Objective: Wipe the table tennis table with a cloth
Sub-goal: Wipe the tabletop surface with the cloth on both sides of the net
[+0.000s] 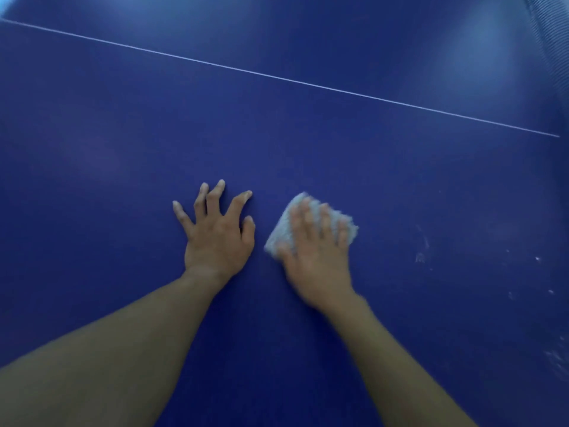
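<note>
The blue table tennis table (308, 143) fills the view, with a thin white line (277, 76) running across it from upper left to right. My right hand (317, 254) presses flat with straight fingers on a folded pale grey cloth (281, 234) that lies on the table; the hand is motion-blurred. My left hand (215, 232) rests on the bare surface just left of the cloth, fingers spread and touching the table at their tips.
White smudges and specks (421, 251) mark the surface to the right of the cloth, with more near the right edge (554, 359). The dark net (551, 38) stands at the upper right corner.
</note>
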